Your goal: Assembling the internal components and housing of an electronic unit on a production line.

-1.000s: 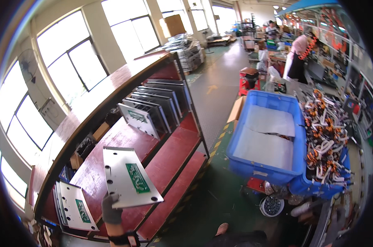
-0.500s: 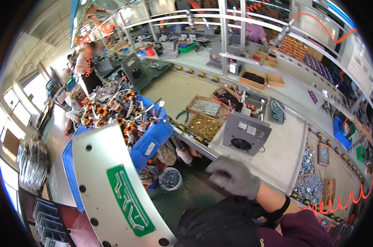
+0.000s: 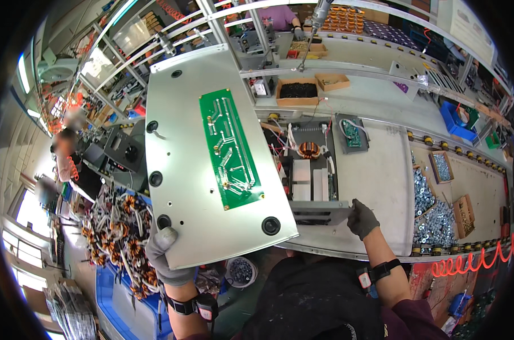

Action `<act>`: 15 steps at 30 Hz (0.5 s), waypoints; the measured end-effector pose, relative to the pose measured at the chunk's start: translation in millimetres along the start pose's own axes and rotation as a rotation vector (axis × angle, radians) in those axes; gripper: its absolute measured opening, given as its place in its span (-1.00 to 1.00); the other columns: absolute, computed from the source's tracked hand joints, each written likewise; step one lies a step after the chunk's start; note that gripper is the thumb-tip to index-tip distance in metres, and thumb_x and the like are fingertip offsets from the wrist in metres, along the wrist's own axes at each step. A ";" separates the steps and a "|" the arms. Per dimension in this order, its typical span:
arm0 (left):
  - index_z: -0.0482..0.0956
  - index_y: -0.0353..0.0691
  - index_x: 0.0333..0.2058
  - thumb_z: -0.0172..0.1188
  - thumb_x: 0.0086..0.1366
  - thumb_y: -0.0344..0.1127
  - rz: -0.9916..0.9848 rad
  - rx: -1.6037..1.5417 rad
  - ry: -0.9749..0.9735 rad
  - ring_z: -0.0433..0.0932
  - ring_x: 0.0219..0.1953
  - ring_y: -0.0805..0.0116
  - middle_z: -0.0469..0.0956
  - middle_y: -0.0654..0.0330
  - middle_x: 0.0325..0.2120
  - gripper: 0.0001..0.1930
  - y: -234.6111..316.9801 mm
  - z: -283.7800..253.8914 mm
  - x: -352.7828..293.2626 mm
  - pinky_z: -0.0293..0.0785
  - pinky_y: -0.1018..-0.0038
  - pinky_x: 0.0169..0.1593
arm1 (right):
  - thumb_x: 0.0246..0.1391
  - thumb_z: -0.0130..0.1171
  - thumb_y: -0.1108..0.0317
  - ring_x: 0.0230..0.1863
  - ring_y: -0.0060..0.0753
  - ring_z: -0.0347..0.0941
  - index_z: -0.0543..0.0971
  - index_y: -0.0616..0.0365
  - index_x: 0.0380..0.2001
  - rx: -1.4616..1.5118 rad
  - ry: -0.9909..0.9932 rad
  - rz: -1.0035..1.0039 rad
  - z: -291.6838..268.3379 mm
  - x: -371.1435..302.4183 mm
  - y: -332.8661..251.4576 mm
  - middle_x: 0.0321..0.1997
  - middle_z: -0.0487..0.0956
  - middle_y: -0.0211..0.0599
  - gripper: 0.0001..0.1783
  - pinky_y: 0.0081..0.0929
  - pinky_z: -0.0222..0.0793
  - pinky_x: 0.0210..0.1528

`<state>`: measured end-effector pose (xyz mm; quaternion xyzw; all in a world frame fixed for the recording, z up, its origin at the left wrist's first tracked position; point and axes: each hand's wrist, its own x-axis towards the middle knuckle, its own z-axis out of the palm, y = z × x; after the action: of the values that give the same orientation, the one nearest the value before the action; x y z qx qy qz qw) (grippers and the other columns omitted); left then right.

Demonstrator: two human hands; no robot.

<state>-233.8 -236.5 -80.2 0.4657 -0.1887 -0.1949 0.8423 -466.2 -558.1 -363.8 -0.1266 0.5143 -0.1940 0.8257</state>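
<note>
My left hand [image 3: 167,258], in a grey glove, grips the lower corner of a large silver metal panel [image 3: 180,130]. The panel is held up at a tilt, with black round grommets along its edges and a green circuit board [image 3: 232,150] on its face. Behind it, partly covered, an open-topped grey metal chassis [image 3: 322,211] lies on the worktop, with a copper-wound coil [image 3: 309,150] and white blocks inside. My gloved right hand [image 3: 362,220] closes on the right end of the chassis's front plate. The left fingertips behind the panel are hidden.
Right of the chassis lies a small grey plate with a green board [image 3: 352,135]. Loose nuts and bolts [image 3: 432,212] pile up farther right. A blue bin of coils [image 3: 112,238] stands at left, a bucket of hardware [image 3: 241,273] below. A driver [image 3: 320,14] hangs ahead.
The silver panel has swung from the lower left to above the worktop. My left hand has come into view on it. My right hand has moved right to the chassis, which now shows its open inside.
</note>
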 end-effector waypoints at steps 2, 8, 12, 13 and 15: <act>0.26 -0.43 0.12 0.11 -0.01 -0.35 -0.046 0.031 -0.045 0.53 -0.11 0.07 0.47 -0.06 -0.06 -0.35 -15.9 4.9 41.7 0.49 0.25 -0.04 | 0.18 0.04 0.25 -0.65 -0.65 0.28 0.45 0.19 -0.24 0.160 0.000 -0.091 19.0 -0.4 -11.1 -0.37 0.55 -0.29 -0.78 -0.69 0.17 -0.69; 0.19 -0.38 0.17 0.16 -0.06 -0.33 -0.328 -0.026 -0.126 0.50 -0.03 0.02 0.42 -0.06 0.00 -0.25 -66.1 22.2 128.8 0.48 0.17 0.02 | 0.22 -0.06 0.32 -0.69 -0.76 0.15 0.40 0.21 0.07 -0.468 -0.155 -0.872 130.2 -105.9 -79.1 -0.51 0.46 -0.43 -0.62 -0.73 0.07 -0.66; 0.22 -0.32 0.17 0.16 -0.05 -0.29 -0.510 -0.096 -0.170 0.52 -0.06 0.12 0.45 0.02 -0.03 -0.27 -112.3 32.2 153.6 0.49 0.28 -0.01 | 0.17 -0.03 0.44 -0.51 -0.63 0.35 0.45 0.28 0.00 -0.974 -0.494 -0.749 157.8 -103.8 -70.6 -0.52 0.49 -0.37 -0.67 -0.63 0.28 -0.45; 0.22 -0.31 0.17 0.17 -0.03 -0.27 -0.544 -0.117 -0.216 0.51 -0.03 0.14 0.45 0.04 -0.02 -0.28 -123.3 32.2 157.0 0.47 0.27 0.02 | 0.18 0.00 0.40 -0.53 -0.65 0.34 0.47 0.27 -0.05 -0.959 -0.556 -0.812 162.7 -97.6 -65.6 -0.53 0.49 -0.38 -0.71 -0.65 0.28 -0.48; 0.23 -0.31 0.16 0.17 -0.02 -0.26 -0.563 -0.146 -0.208 0.51 -0.03 0.15 0.45 0.04 -0.02 -0.29 -136.4 43.8 155.6 0.46 0.28 0.02 | 0.18 0.03 0.37 -0.55 -0.66 0.33 0.50 0.26 -0.10 -0.950 -0.627 -0.860 163.5 -91.3 -65.4 -0.55 0.49 -0.39 -0.74 -0.66 0.27 -0.51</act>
<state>-143.8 -413.0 -154.3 0.4155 -0.1228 -0.4801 0.7627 -367.8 -573.8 -192.1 -0.7143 0.1859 -0.2118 0.6406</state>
